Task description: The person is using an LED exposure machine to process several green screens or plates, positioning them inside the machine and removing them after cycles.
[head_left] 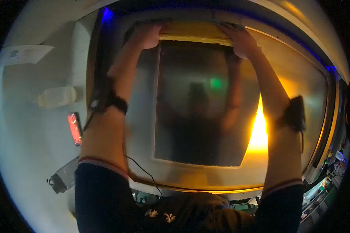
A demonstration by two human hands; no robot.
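Both my arms reach to the far side of a large glossy panel [140,136]. Between my hands runs a wide yellowish strip [194,32], its near edge lighter and slightly uneven. My left hand [148,35] grips its left end, the fingers mostly lost in shadow. At the right end my right hand [239,39] is closed over it, fingers pointing inward and partly dark. Below the strip, a dark rectangular sheet [194,124] with a thin pale border lies on or under the shiny surface, which mirrors my arms and a green light. What the strip is made of is unclear.
A bright yellow glare [259,134] shows beside my right forearm. To the left are a pale bottle [57,97], a phone with a red screen [74,129], a grey bottle with a dark cap [64,176] and a paper [25,54]. A thin black cable [146,173] crosses the near edge.
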